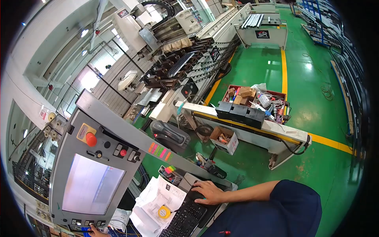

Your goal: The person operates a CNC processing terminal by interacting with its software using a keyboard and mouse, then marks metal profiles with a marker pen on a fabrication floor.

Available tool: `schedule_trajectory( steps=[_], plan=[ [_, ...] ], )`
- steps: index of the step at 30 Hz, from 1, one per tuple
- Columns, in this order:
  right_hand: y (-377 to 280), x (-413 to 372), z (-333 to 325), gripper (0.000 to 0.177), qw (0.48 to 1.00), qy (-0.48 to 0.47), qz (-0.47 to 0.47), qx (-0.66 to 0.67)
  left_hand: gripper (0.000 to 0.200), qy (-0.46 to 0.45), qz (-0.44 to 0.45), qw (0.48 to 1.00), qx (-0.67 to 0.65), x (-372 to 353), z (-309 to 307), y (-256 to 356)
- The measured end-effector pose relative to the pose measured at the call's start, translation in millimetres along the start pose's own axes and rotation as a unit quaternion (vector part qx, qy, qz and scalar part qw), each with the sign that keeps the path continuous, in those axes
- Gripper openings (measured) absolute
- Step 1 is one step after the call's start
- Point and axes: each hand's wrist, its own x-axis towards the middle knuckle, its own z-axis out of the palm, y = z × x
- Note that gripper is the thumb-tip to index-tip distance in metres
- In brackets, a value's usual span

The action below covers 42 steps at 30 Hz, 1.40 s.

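Head view: your right hand curls closed over the mouse, just beside the keyboard; left hand, grip not tellable, at the panel's lower edge.

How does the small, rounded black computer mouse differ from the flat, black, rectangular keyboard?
The small, rounded black computer mouse lies under the bare right hand; no hand rests on the flat, black, rectangular keyboard. The keyboard is much larger than the mouse. The keyboard shows many keys, while the mouse is partly hidden. Both are black.
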Motion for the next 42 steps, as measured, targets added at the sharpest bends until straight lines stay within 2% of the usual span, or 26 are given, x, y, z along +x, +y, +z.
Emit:
schedule_trajectory(
  steps=[4, 7, 13, 16, 19, 28, 31, 37, 42],
  plan=[
    [0.0, -0.8, 0.3, 0.06, 1.0, 0.001, -0.005, -0.007, 0.068, -0.007, -0.012, 1.0, 0.013, -9.5, 1.0, 18.8],
    [-0.4, -0.5, 1.1, 0.06, 1.0, 0.003, -0.006, -0.01, 0.067, -0.013, -0.013, 1.0, -0.025, -7.5, 1.6, 8.6],
    [0.2, -0.8, 1.8, 0.06, 1.0, -0.001, -0.007, -0.017, 0.061, 0.009, -0.002, 0.999, 0.041, -1.2, -2.0, 0.0],
    [0.9, -0.9, 3.0, 0.06, 1.0, 0.0, -0.005, -0.017, 0.058, 0.014, 0.02, 0.999, -0.035, -19.2, 8.3, 35.1],
    [0.5, -1.4, 2.9, 0.06, 1.0, -0.002, -0.006, -0.02, 0.059, 0.022, 0.02, 0.999, -0.015, -12.8, 5.2, 24.6],
    [-0.6, -0.9, 2.1, 0.06, 1.0, -0.009, -0.004, -0.02, 0.061, 0.028, 0.022, 0.999, 0.03, -2.7, 1.2, 5.7],
    [-0.6, -0.8, 2.1, 0.059, 1.0, -0.01, -0.004, -0.023, 0.063, 0.009, 0.051, 0.998, -0.028, -2.9, 3.3, 4.3],
    [1.8, -1.8, 5.8, 0.058, 1.0, -0.001, -0.006, -0.019, 0.064, 0.023, 0.031, 0.999, 0.028, -2.5, 0.9, 3.3],
    [0.5, -2.0, 4.0, 0.058, 1.0, 0.003, -0.009, -0.023, 0.07, 0.017, 0.027, 0.999, 0.009, -5.1, 1.8, 8.6]
  ],
)
